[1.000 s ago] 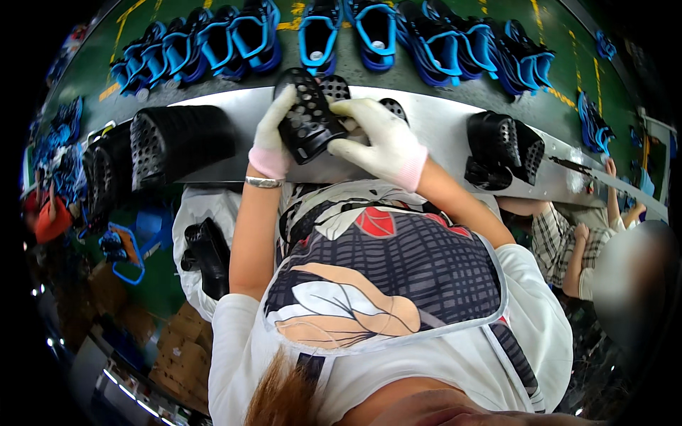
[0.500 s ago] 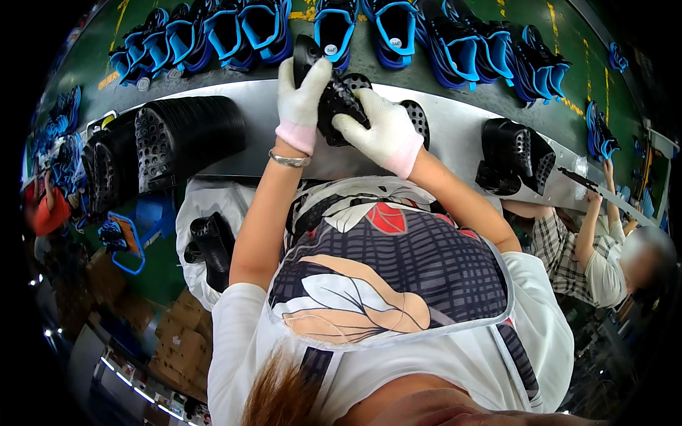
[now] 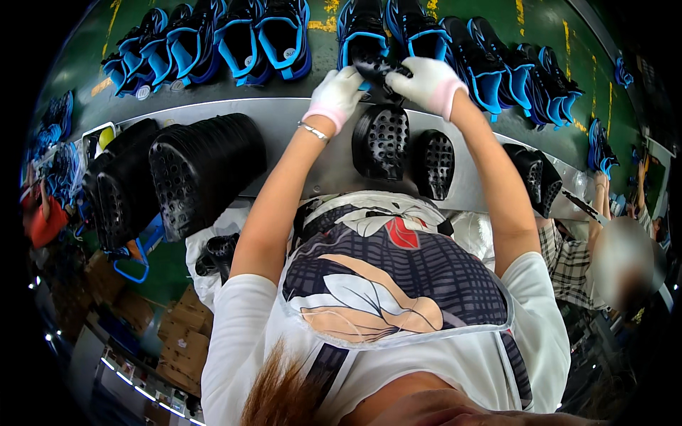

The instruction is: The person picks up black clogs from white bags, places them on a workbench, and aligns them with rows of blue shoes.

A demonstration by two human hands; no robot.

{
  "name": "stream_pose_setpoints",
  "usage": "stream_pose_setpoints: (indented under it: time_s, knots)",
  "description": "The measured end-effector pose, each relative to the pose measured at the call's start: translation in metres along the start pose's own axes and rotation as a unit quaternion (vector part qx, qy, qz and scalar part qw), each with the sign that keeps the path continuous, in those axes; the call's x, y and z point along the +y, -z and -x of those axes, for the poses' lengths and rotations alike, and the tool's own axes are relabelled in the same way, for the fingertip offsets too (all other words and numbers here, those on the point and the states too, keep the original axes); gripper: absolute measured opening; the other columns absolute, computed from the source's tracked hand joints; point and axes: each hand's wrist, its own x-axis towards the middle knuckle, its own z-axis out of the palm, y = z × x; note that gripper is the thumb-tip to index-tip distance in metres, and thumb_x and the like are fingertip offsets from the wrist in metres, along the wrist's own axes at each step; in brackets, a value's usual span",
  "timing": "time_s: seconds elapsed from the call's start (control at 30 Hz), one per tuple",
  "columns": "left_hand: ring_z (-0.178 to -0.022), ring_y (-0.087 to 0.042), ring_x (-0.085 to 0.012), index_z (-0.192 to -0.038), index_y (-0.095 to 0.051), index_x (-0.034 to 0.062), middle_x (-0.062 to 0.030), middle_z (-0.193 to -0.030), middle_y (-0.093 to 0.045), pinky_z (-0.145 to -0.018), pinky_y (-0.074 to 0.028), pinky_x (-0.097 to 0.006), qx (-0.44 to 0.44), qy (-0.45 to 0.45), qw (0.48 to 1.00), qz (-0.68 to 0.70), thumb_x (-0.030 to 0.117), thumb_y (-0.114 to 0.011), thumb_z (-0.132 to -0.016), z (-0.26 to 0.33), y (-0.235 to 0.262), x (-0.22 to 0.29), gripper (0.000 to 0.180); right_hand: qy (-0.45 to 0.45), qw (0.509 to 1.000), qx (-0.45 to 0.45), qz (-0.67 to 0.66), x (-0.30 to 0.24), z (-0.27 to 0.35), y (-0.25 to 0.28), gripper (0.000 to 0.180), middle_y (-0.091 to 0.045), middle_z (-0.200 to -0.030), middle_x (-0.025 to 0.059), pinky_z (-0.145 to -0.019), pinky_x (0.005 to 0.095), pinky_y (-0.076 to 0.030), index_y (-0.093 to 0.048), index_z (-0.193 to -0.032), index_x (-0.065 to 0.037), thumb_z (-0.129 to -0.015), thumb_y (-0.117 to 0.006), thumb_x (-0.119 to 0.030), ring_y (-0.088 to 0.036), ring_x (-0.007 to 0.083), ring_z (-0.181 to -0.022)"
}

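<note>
A black plastic shoe tree with holes (image 3: 378, 65) is tilted into the opening of a black sneaker with a blue lining (image 3: 361, 20). My gloved right hand (image 3: 428, 84) closes on the near end of the shoe tree. My gloved left hand (image 3: 337, 94) has its fingers bent around the sneaker's heel; the fingertips are partly hidden. Just below my hands, a wide black shoe tree (image 3: 383, 142) and a narrower one (image 3: 435, 165) lie on the metal ledge, hole side up.
Sneakers line the green conveyor on both sides, including a left group (image 3: 284, 42) and a right group (image 3: 490, 64). Nested shoe trees (image 3: 213, 167) are stacked at left on the metal ledge (image 3: 312, 160); more (image 3: 529, 170) lie right. A co-worker's plaid clothing (image 3: 568, 263) shows at right.
My hands have moved right and forward, from over the ledge to a sneaker. My left hand has left the black piece for the sneaker's heel. The sneakers have shifted right.
</note>
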Motion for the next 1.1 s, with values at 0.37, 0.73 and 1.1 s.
stream_pose_setpoints:
  time_s: [0.37,0.73,1.1]
  knots:
    - [-0.098,-0.063,-0.0365,-0.101,-0.067,0.0092,-0.0177,-0.103,-0.067,-0.083,-0.051,-0.043,-0.179,0.170,0.966,0.078,0.040,-0.058,-0.084,-0.072,0.000,0.026,0.037,-0.138,0.980,0.053,0.132,-0.032,-0.100,-0.022,0.042,-0.067,-0.103,0.0217,-0.081,0.0435,-0.054,-0.071,-0.098,-0.004,-0.089,-0.053,-0.040,-0.066,0.0367,-0.093]
    - [-0.097,-0.065,-0.0345,-0.100,-0.071,0.0116,-0.0150,-0.104,-0.069,-0.082,-0.053,-0.040,-0.272,0.173,0.946,0.028,0.042,-0.056,-0.086,-0.089,-0.017,0.007,0.037,-0.093,0.984,0.082,0.127,-0.015,-0.145,-0.048,0.034,-0.067,-0.094,0.0221,-0.080,0.0442,-0.054,-0.071,-0.092,-0.004,-0.091,-0.052,-0.032,-0.066,0.0381,-0.088]
    - [-0.093,-0.066,-0.0336,-0.103,-0.071,0.0089,-0.0176,-0.097,-0.069,-0.083,-0.053,-0.041,-0.209,0.072,0.975,0.010,0.053,-0.063,-0.079,-0.091,0.054,0.018,0.050,0.002,0.992,0.120,-0.048,-0.025,-0.093,0.002,0.038,-0.067,-0.101,0.0206,-0.086,0.0422,-0.051,-0.065,-0.107,0.000,-0.085,-0.059,-0.031,-0.064,0.0363,-0.095]
